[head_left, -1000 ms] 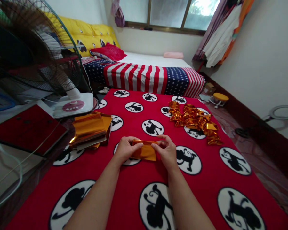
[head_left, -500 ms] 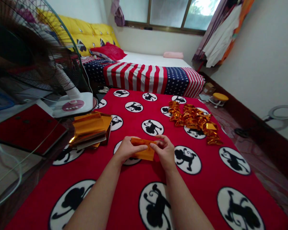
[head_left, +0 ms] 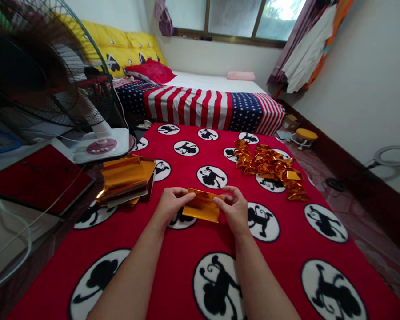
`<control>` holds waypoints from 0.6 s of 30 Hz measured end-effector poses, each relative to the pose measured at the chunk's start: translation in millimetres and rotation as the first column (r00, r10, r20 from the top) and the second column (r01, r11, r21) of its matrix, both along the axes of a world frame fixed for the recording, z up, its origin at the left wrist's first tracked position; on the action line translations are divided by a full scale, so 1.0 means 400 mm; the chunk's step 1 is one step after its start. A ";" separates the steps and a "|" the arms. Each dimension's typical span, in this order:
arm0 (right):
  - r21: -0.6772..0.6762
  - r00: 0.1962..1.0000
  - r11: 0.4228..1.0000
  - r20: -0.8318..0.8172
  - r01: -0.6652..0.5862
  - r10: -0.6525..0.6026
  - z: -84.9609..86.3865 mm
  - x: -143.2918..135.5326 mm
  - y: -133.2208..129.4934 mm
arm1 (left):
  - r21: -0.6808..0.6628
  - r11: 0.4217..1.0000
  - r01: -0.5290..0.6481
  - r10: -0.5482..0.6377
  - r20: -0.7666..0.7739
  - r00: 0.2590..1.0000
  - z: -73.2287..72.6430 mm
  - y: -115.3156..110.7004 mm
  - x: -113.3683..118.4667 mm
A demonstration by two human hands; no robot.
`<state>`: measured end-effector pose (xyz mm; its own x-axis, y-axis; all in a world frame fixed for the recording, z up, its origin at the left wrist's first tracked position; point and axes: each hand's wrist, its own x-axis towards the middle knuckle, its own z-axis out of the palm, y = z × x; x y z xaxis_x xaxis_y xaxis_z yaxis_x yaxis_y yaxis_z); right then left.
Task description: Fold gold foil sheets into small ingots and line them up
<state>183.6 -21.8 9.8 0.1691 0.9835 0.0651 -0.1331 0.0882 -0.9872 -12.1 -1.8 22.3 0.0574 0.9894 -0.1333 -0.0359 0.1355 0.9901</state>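
Note:
Between my two hands is a folded sheet of shiny gold foil paper, held just above the red cloth with black monkey pictures. My left hand pinches its upper left corner, thumb on top. At the upper right edge, my right hand grips it between thumb and fingers; the fingers behind the paper are partly hidden. To the left lies a stack of flat gold foil sheets. Farther right, several folded gold foil pieces sit in rows on the cloth.
An electric fan stands at the left beside a dark red board, with a white cable nearby. Beyond the cloth is a bed with a striped and starred cover. A yellow stool is on the floor at right.
My hands have moved slightly apart, the left thumb sliding from the paper's middle to its left corner. More of the foil paper's face now shows.

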 end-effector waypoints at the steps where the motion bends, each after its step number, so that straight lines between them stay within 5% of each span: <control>1: -0.002 1.000 1.000 -0.002 0.000 0.000 0.000 0.000 0.000 | 0.002 1.000 -0.009 0.009 -0.004 1.000 -0.004 0.001 -0.001; 7: -0.001 0.998 1.000 0.060 -0.006 0.007 -0.006 0.002 0.000 | 0.049 0.996 -0.069 0.068 0.014 0.998 -0.013 0.004 -0.004; 18: -0.063 0.999 0.997 0.020 -0.048 0.050 -0.009 0.003 0.001 | 0.059 0.998 0.016 -0.018 0.039 0.999 0.005 0.004 0.006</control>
<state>184.9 -21.5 6.1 0.1199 0.9928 0.0066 -0.1140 0.0204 -0.9933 -9.7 -0.1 24.3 0.0785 0.9943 -0.0720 -0.0733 0.0778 0.9943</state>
